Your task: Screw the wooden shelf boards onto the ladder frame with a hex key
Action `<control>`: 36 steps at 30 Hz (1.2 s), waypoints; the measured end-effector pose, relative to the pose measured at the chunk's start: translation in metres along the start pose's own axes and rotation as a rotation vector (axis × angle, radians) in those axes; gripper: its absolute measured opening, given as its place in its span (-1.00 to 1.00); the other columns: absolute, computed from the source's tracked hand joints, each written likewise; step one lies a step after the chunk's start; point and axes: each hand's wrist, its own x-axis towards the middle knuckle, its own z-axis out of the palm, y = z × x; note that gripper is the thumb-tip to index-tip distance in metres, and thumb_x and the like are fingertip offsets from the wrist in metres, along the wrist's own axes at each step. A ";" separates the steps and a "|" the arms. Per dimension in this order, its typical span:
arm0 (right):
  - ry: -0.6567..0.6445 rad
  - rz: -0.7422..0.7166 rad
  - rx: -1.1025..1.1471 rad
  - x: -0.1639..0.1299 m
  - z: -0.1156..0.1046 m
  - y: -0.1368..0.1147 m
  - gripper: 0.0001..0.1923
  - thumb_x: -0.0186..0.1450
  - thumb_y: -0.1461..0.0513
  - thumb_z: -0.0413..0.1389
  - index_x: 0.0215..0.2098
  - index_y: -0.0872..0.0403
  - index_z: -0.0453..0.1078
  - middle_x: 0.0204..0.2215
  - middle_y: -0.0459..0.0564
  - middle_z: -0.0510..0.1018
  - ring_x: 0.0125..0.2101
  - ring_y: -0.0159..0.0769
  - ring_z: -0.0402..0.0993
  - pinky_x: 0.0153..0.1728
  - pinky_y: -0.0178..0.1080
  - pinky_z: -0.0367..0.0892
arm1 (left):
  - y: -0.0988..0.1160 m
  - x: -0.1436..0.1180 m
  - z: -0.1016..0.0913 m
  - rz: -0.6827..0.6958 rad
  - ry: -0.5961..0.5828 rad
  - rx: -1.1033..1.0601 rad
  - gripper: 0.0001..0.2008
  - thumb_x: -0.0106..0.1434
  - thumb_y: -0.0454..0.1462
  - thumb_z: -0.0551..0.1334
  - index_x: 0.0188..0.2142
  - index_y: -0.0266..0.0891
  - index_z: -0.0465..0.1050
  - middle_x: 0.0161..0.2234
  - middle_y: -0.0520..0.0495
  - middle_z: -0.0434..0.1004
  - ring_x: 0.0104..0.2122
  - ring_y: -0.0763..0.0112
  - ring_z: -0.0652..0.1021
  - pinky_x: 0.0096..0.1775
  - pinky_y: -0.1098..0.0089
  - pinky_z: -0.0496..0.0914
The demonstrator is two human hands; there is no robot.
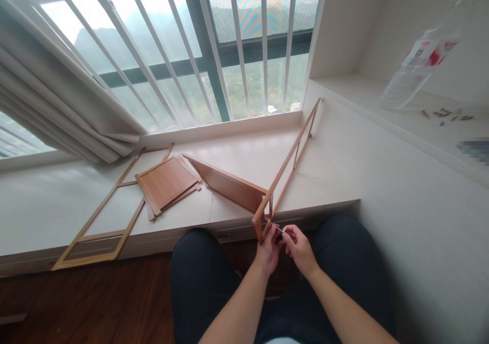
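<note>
a: where was the frame (pixel 283 169) from the fingers?
b: on the worktop (pixel 244 142), near end overhanging; its long axis ran away and rightward. the left hand (pixel 268 255) was nearer, its fingers closed around that end.
a: and the right hand (pixel 300 247)?
b: just beside, fingers pinching a thin metal rod (pixel 278 228).
a: what was obscured?
b: the rod's tip.

The one camera sits on the person's head, facing forward and down over the knees (pixel 200 262), fairly near the left hand (pixel 269 253) and right hand (pixel 300 248) at lower center. Its wide view runs across the counter (pixel 240 148) to the window railing (pixel 264 58) at the top, with the curtain (pixel 64 79) at left and the shelf (pixel 364 82) at right.
</note>
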 end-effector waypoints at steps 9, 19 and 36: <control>0.048 -0.135 -0.173 0.001 -0.002 -0.001 -0.60 0.27 -0.07 0.21 -0.10 0.02 0.42 -0.45 -0.03 0.55 -0.52 -0.29 0.41 -0.49 -0.28 0.31 | 0.000 -0.002 0.000 -0.046 0.014 -0.030 -0.62 -0.05 -0.18 0.57 -0.28 -0.22 0.54 -0.26 -0.01 0.58 -0.29 0.41 0.54 -0.29 0.41 0.37; -0.104 0.207 0.188 0.005 0.004 0.003 -0.55 0.18 -0.12 0.20 -0.48 0.10 0.40 -0.68 -0.13 0.39 -0.70 -0.43 0.24 -0.68 -0.36 0.12 | -0.001 -0.001 0.002 -0.041 -0.016 0.011 -0.55 -0.10 -0.12 0.58 -0.26 -0.25 0.54 -0.36 -0.02 0.55 -0.48 0.50 0.47 -0.49 0.49 0.30; 0.028 -0.270 -0.320 -0.001 -0.003 -0.001 -0.68 0.41 0.01 0.07 -0.22 0.04 0.54 -0.36 0.00 0.62 -0.38 -0.22 0.54 -0.31 -0.24 0.39 | 0.000 -0.006 0.002 -0.054 0.021 -0.045 -0.59 -0.07 -0.20 0.58 -0.23 -0.21 0.59 -0.19 -0.06 0.60 -0.33 0.45 0.54 -0.40 0.47 0.38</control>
